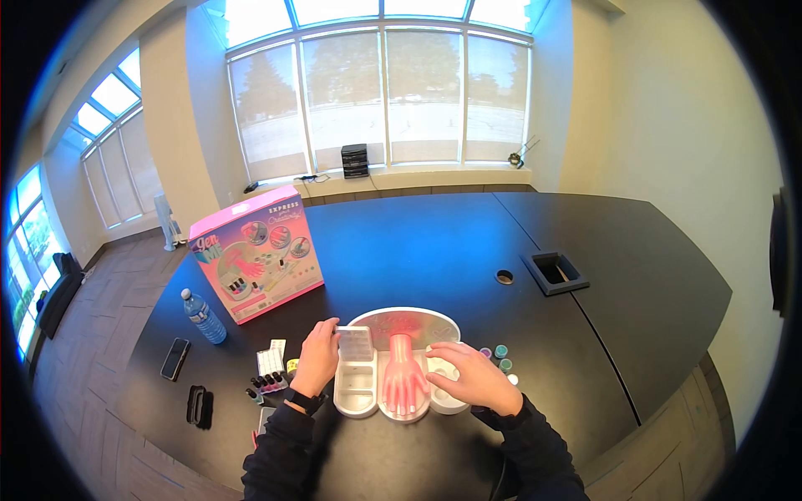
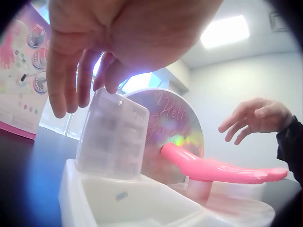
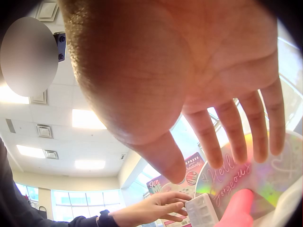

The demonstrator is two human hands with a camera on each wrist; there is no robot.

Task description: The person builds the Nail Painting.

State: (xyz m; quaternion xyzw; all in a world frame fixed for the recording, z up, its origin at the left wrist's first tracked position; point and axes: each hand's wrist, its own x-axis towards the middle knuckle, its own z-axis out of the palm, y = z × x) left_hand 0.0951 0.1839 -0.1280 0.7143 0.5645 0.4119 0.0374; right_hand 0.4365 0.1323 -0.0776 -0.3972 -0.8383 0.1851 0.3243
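Note:
A translucent plastic compartment case (image 2: 113,135) stands on edge at the back of a white tray (image 1: 357,409). My left hand (image 1: 317,355) pinches its upper edge between thumb and fingertips. Beside it, in the middle, a pink model hand (image 1: 403,376) extends from a shiny rounded backboard (image 1: 439,326) with script lettering. My right hand (image 1: 476,380) hovers, fingers spread and holding nothing, over the round white tray (image 1: 449,407) on the right. In the left wrist view, that hand (image 2: 258,120) is raised above the model hand.
Left of the stand are small nail polish bottles (image 1: 269,384), a white card (image 1: 271,361), a phone (image 1: 175,359) and a black case (image 1: 199,407). A water bottle (image 1: 204,317) and pink product box (image 1: 255,255) stand behind. Small jars (image 1: 501,351) sit at right.

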